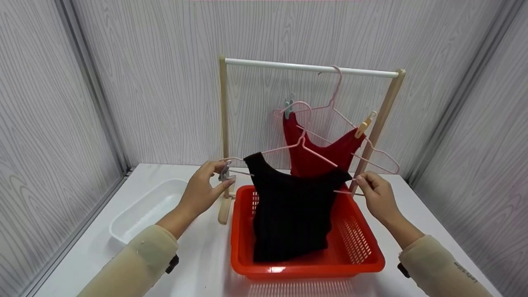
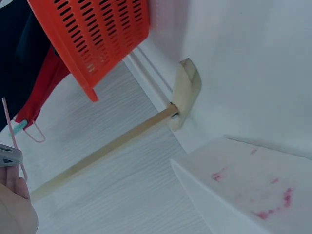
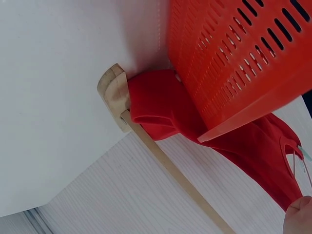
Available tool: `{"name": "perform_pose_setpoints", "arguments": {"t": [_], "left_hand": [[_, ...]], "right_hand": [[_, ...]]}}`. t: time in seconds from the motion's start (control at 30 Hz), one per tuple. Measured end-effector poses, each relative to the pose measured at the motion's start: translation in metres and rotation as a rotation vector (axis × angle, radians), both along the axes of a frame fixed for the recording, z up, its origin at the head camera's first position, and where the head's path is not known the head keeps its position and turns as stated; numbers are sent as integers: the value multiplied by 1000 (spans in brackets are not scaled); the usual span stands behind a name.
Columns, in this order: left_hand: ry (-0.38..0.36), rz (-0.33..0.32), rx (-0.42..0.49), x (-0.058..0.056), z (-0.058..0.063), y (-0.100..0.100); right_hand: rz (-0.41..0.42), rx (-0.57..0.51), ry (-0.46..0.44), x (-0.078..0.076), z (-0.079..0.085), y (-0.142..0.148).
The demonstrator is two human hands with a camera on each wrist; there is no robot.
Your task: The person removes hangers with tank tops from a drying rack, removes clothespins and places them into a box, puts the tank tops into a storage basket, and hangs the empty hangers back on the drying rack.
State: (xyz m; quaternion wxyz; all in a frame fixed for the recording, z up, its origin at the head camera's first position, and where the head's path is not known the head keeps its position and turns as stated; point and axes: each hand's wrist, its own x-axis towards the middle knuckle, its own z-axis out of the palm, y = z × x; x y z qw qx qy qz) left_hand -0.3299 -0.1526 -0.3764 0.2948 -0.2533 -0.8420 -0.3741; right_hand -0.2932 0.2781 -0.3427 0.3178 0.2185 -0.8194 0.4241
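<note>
A black sleeveless top (image 1: 288,210) hangs on a pink clothes hanger (image 1: 284,147), held up between my two hands over the red basket (image 1: 307,270). My left hand (image 1: 202,187) pinches a grey clothespin (image 1: 225,172) at the hanger's left end, left of the top's strap. In the left wrist view the clothespin (image 2: 10,156) sits across the fingertips, close to the pink wire. My right hand (image 1: 376,194) pinches the hanger's right end, right at the tip of the other strap. The lower part of the top hangs down inside the basket.
Behind, a red top (image 1: 326,152) hangs from a second pink hanger (image 1: 336,88) on the rack's white bar (image 1: 272,64), with a teal clothespin (image 1: 287,109) and an orange clothespin (image 1: 363,127) at its straps. A white tray (image 1: 123,218) stands at left.
</note>
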Motion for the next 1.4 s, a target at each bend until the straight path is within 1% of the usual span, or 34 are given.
{"name": "perform_pose_setpoints", "arguments": {"t": [0.33,0.47,0.57,0.77,1.03,1.2,1.27,1.4], "left_hand": [[-74,95,-2,-3,-18,-33],[-121,140,-6,-3,-27,-47],[-156,163,-11,-3,-33,-58],[-185,198,-24,-5,-40,-80],[-269,235,-114,-4,-50,-100],[-325,250,-160,-5,-58,-107],[-344,267,-187,-5,-61,-109],[-388,321,-279,-4,-67,-113]], "right_hand": [[-10,1,4,1,-1,2],[-8,-4,-4,1,-2,2],[-10,2,-3,2,-2,2],[-22,5,0,4,0,2],[-22,-18,-38,6,1,3],[-26,-11,-28,7,1,5],[-27,-3,-19,7,1,5],[-35,-1,-9,7,1,7]]}}
